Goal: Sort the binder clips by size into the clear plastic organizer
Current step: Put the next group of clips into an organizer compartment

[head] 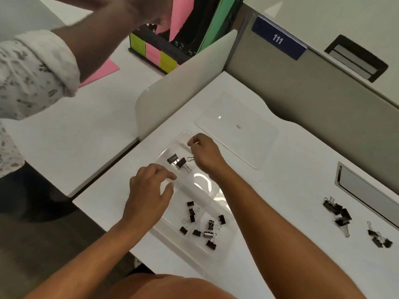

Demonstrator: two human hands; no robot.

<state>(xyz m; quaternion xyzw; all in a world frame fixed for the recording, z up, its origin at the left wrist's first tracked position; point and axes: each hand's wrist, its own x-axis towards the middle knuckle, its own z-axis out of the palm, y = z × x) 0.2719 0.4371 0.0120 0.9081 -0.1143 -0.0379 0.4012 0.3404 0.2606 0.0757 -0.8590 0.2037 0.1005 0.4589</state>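
Sorting is under way, with the organizer (164, 225) lying on the white surface (280, 212) straight ahead. Its near compartment holds the small clips (201, 225), scattered loosely. Just beyond them the left hand (149, 190) rests at the tray's left edge, fingers spread and gripping nothing, probably to steady it. Over the far compartment the right hand (205, 154) hovers with fingers curled; whether it pinches anything I cannot tell, though a wire handle shows right beside it. Two larger clips (178, 162) lie there, so sizes seem kept apart by section. Unsorted clips (339, 214) wait well to the right in two clusters. Farther back lies the clear lid (254, 134), set aside.
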